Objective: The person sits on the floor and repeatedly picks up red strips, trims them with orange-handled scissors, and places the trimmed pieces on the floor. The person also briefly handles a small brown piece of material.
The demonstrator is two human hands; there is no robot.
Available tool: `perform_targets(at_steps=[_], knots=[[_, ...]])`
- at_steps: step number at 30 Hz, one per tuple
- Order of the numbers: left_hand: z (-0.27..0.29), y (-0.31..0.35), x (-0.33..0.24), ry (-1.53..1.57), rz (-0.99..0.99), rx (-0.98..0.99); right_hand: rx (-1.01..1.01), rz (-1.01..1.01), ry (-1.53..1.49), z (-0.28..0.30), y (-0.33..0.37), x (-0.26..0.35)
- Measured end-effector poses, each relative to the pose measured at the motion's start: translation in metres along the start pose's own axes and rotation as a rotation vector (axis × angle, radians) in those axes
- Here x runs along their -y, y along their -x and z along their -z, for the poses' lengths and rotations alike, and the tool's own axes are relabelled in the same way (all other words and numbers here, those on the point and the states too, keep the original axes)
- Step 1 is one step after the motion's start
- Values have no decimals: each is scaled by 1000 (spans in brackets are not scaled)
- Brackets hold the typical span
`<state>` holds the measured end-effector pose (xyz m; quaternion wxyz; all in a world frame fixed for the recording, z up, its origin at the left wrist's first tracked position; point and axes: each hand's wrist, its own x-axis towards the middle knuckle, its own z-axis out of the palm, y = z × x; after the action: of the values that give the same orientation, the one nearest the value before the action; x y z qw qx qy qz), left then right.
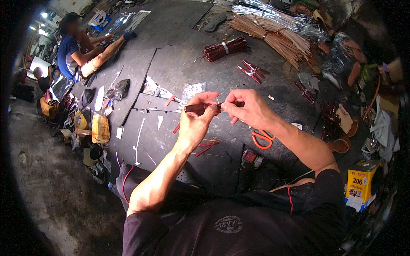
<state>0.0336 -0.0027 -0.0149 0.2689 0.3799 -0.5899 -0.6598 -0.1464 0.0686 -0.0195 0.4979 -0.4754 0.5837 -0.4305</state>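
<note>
My left hand point(197, 121) is closed round a small dark red bundle of strips point(193, 109), held up in front of my chest. At the bundle's right end, the fingertips of my right hand point(247, 107) are pinched together. A thin pale line shows between the hands, too fine to name. Below my right wrist lie scissors with orange handles point(263, 139). Short dark red strips point(206, 148) rest on the dark mat beneath my hands. Farther off are a small dark red bundle point(253, 71) and a thick one point(225, 48) with a white band.
A large sheaf of tan strips point(273, 37) lies at the far right. Clutter lines the right side, including a yellow box point(362, 183). At the far left another person point(81, 53) sits on the floor. A yellow packet point(100, 129) lies among bags on the left.
</note>
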Motion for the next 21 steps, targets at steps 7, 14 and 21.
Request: perform_targets(at_steps=[7, 14, 21], knots=[[10, -4, -2, 132, 9, -78, -325, 182, 90, -2, 7, -5], [21, -15, 6, 321, 52, -76, 185, -244, 1065, 30, 69, -209], [22, -17, 8, 373, 31, -121, 180, -344, 969, 54, 61, -228]])
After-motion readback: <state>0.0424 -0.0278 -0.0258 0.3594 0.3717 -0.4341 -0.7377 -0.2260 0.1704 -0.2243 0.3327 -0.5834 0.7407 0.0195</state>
